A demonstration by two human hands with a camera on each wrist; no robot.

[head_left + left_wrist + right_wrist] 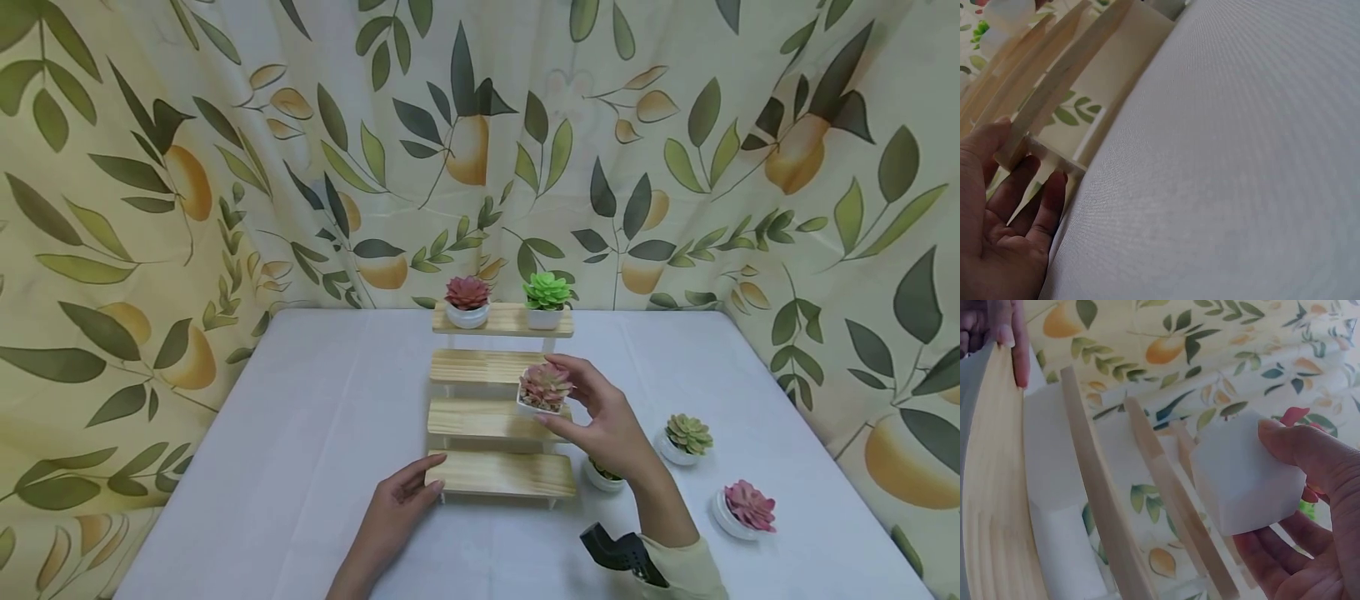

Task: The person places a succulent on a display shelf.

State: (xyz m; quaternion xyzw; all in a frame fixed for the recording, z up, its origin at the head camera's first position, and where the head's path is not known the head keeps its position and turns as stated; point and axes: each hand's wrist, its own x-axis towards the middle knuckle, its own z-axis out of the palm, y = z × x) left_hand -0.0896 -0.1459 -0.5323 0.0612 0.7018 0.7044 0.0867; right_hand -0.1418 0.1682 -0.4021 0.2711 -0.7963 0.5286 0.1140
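Observation:
A four-tier wooden shelf stand (501, 473) with white legs stands on the white-covered table. My left hand (400, 506) pinches the left end of its lowest board, with the thumb on top and fingers below in the left wrist view. My right hand (603, 417) holds a pink potted succulent (545, 387) between thumb and fingers, over the right side of the middle boards. The succulent's white angular pot (1247, 478) fills the grip in the right wrist view, hiding most of the plant. On the top board sit a dark red succulent (467, 300) and a bright green succulent (546, 298).
To the right on the table are a pale green succulent (686, 437) and a pink succulent (746, 508) in white pots. Another green succulent (603, 477) is partly hidden under my right forearm. A leaf-patterned curtain (525, 150) hangs behind the table.

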